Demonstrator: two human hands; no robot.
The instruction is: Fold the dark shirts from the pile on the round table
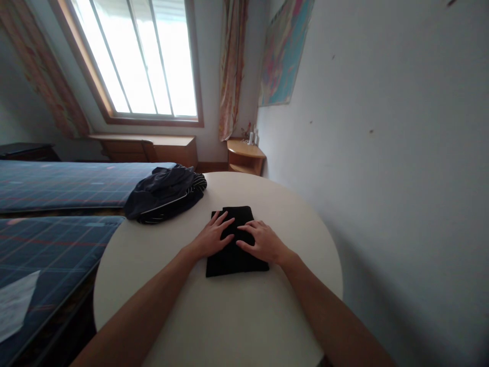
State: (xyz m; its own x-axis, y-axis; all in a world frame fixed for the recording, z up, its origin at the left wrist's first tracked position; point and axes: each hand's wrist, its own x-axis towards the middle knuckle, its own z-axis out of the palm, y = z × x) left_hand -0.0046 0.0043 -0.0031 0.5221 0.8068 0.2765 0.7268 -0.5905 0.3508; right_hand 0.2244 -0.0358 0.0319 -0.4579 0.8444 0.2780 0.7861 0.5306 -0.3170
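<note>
A folded black cloth item (237,260), perhaps a garment, lies flat on a round white table (214,321). My left hand (214,235) rests on its left side, fingers spread and palm down. On its right side lies my right hand (265,241), also palm down with the fingers apart. Neither hand grips the cloth. Part of the cloth's upper surface is hidden under my fingers. At the table's far left edge sits a crumpled heap of dark clothes (164,193) with white stripes and piping.
Two blue plaid mattresses (76,186) stand to the left, one with a white paper (17,300) on it. A white wall (401,204) runs along the right. Beyond the table are a corner shelf (246,149), a wooden desk (168,145) and a window (141,61).
</note>
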